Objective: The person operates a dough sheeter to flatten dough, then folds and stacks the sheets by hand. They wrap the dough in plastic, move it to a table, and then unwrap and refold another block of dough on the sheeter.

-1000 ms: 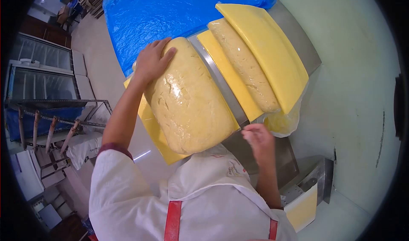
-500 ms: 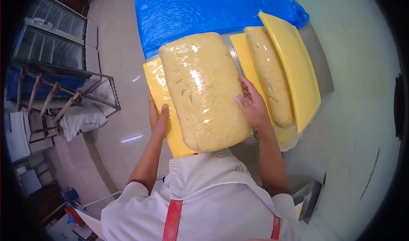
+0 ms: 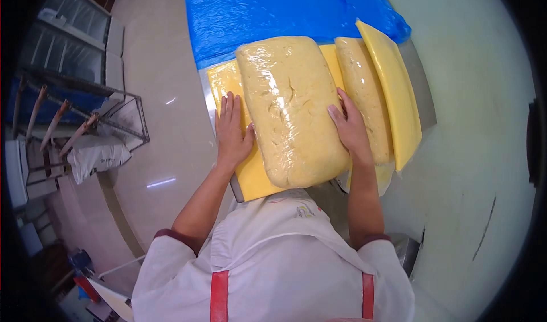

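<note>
A big block of pale dough [image 3: 296,117] under shiny clear film lies across yellow wrapped sheets. My left hand [image 3: 232,131] is open, laid flat with fingers spread on the left yellow sheet [image 3: 256,179], its thumb close to the dough's left side. Against the dough's right edge rests my right hand [image 3: 352,127], open, with thumb and fingertips touching the film; some fingers are partly hidden. Just right of it is a narrower dough piece [image 3: 367,100] in film, with another yellow sheet [image 3: 393,88] tilted along its far side.
Blue plastic sheeting [image 3: 273,14] covers the far part of the metal table [image 3: 419,83]. On the left stand a metal rack [image 3: 85,122], a white sack [image 3: 99,157] and glass-door cabinets [image 3: 68,43]. A pale green wall [image 3: 467,122] runs along the right.
The dough block has shifted right, partly covering the neighbouring yellow sheet. My left hand has moved from the left sheet's edge to lie flat on top. My right hand moved slightly right with the dough.
</note>
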